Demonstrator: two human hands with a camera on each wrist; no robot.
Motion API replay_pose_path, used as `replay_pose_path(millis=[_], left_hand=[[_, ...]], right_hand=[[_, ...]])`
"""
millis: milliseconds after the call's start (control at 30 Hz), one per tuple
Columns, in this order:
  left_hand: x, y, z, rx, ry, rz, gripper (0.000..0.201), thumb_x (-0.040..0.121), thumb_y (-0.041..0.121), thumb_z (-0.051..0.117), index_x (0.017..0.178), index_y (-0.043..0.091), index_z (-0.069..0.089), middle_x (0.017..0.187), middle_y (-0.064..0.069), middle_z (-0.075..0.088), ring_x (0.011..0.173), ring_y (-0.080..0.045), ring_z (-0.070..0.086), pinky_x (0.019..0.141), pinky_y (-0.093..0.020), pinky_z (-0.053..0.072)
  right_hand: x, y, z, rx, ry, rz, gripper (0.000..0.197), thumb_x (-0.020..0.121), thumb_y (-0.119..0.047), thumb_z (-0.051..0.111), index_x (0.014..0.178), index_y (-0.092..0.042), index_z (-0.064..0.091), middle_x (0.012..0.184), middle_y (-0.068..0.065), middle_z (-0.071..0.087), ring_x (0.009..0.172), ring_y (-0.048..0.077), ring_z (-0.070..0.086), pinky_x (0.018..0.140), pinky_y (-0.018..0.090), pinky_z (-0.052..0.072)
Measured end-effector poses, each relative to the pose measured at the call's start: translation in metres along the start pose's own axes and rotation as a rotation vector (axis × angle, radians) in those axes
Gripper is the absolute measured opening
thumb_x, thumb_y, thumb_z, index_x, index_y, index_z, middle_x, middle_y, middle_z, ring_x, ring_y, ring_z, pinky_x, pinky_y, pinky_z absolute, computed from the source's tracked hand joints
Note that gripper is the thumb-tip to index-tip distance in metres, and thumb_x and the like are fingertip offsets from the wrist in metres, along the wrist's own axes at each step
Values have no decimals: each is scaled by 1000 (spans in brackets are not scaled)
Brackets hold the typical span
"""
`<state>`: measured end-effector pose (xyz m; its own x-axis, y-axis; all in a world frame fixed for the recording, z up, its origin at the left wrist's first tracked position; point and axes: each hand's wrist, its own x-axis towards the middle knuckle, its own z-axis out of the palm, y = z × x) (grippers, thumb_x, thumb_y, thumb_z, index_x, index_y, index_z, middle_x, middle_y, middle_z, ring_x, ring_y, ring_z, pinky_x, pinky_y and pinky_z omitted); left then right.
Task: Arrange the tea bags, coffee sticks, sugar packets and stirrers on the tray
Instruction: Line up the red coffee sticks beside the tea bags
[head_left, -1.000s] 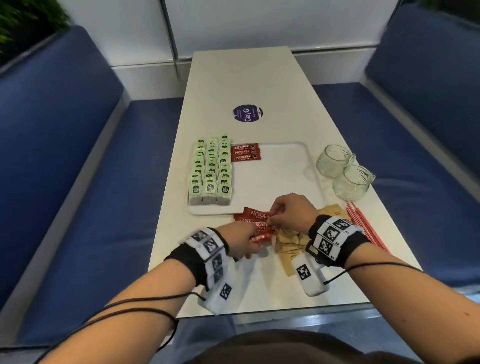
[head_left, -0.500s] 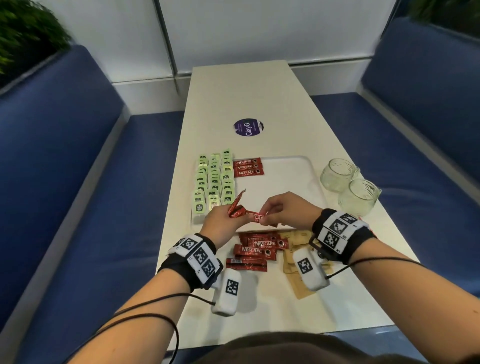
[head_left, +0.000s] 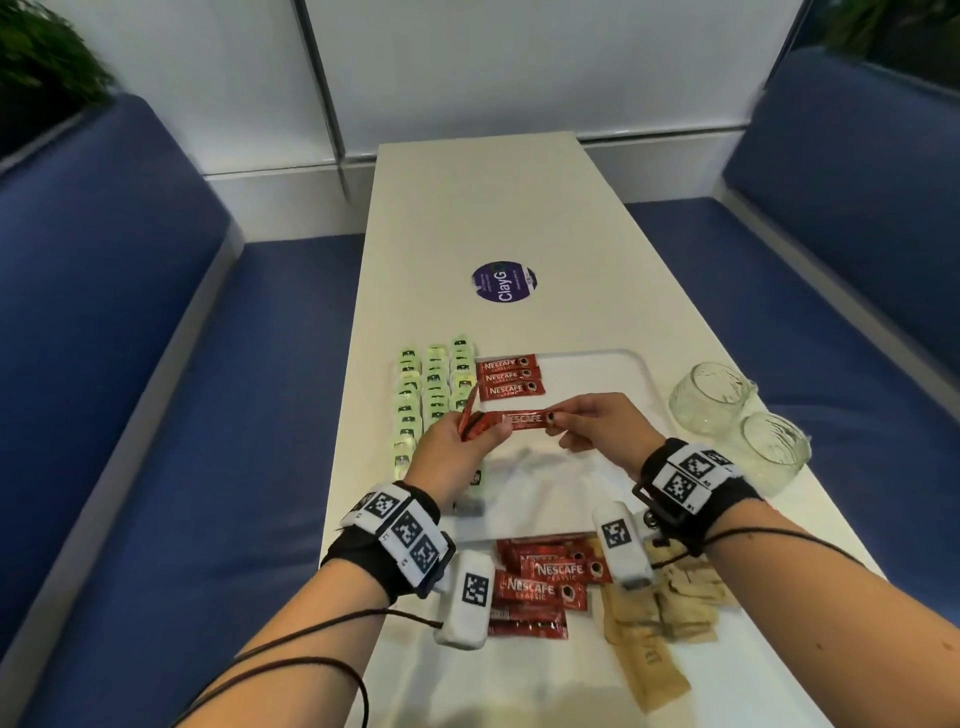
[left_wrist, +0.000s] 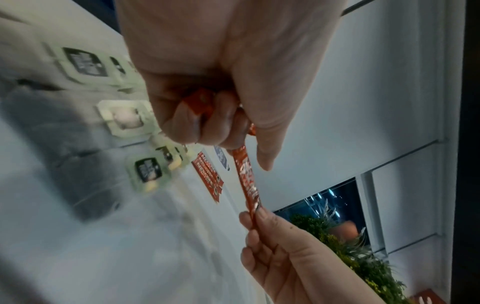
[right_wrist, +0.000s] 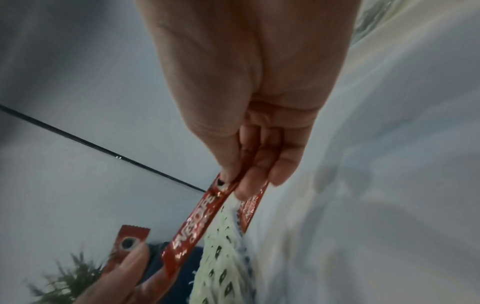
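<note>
A white tray (head_left: 644, 364) carries three rows of green tea bags (head_left: 434, 395) on its left and three red coffee sticks (head_left: 509, 376) beside them. Above the tray my left hand (head_left: 480, 434) grips a small bunch of coffee sticks (head_left: 470, 421). My right hand (head_left: 558, 421) pinches the right end of one stick (head_left: 524, 420), which lies level between both hands. The left wrist view shows that stick (left_wrist: 246, 181) running from my left hand (left_wrist: 207, 123) to the right fingertips (left_wrist: 259, 218). In the right wrist view, my right hand (right_wrist: 249, 174) pinches the stick (right_wrist: 194, 222).
Loose coffee sticks (head_left: 540, 582) and brown sugar packets (head_left: 665, 608) lie on the white table (head_left: 493, 208) near its front edge. Two glass jars (head_left: 711, 400) (head_left: 774, 452) stand to the right of the tray. Blue benches flank the table. No stirrers show.
Both hands have lifted from the loose pile near the front edge to above the tray, holding coffee sticks. One stick is now stretched level between the two hands.
</note>
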<state>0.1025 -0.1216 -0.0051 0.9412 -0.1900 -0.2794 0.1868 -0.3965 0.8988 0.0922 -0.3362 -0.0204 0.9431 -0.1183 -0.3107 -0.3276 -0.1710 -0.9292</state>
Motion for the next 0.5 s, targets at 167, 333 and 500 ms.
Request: replay_pose_path(millis=[167,333,500], left_hand=[[22,5,-8,-33,37,-10,28,96,46,53,84,21,52,68,4,52,57,-14,47,56,-28,35],[32,-2,-14,-51,23,-21,22,101,33,46,92,15,55,71,-1,54,57,-14,47,56,-29,37],[32,-6,-17,-109,14,-27,18,102,23,46,99,8,54,68,-6,56,48,-11,50,44,-19,41]], right_hand=[[44,9,-6,-222,149,172,9,88,-8,66,86,-1,70,59,7,61,46,16,49,47,27,41],[69,4,8,-418,111,221,9,88,-16,67,80,-11,66,65,4,61,48,16,53,45,21,41],[87,4,16,-393,156,223,19,81,-15,73,74,-14,55,76,10,62,49,20,54,45,24,42]])
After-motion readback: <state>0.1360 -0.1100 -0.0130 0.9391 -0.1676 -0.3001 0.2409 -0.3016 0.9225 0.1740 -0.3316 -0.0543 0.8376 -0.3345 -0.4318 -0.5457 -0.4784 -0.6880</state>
